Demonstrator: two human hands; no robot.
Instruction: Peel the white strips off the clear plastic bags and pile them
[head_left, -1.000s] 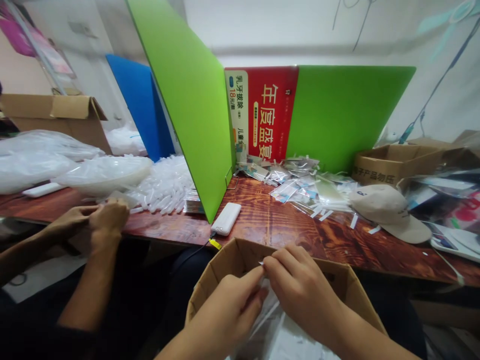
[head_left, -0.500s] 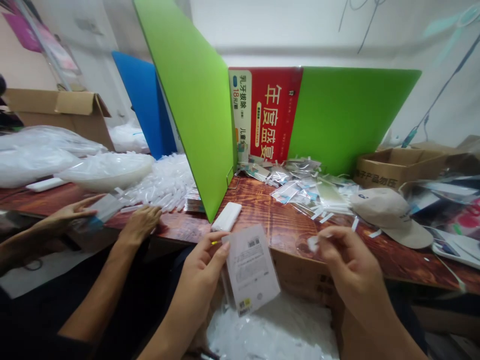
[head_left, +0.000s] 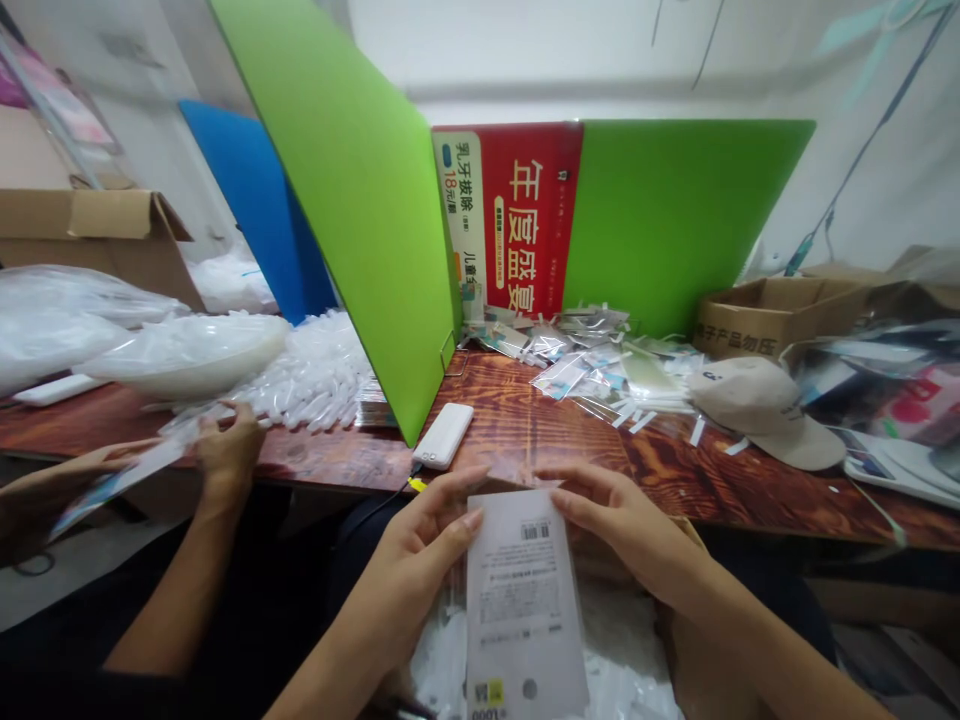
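A clear plastic packet with a white printed card (head_left: 525, 600) hangs in front of me, its barcode near the top. My left hand (head_left: 439, 530) is closed on the packet's upper left edge, thumb on the front. At the upper right corner, my right hand (head_left: 607, 505) pinches the same packet, fingers behind its top. Whether a small white piece is still between the right fingers is hidden. Below the card, small white plastic pieces (head_left: 630, 640) in clear wrapping fill a cardboard box.
A co-worker's hands (head_left: 229, 450) handle another packet at left, beside a heap of white pieces (head_left: 315, 370). Green panels (head_left: 675, 220) stand on the wooden table. A white power bank (head_left: 444, 436), filled packets (head_left: 585, 360), a cap (head_left: 765, 410) and a carton (head_left: 780, 315) lie around.
My right hand has moved left, bringing its small white piece to the packet's top and gripping there. The packet now hangs straighter and lower. The co-worker's hands have lifted their packet leftward.
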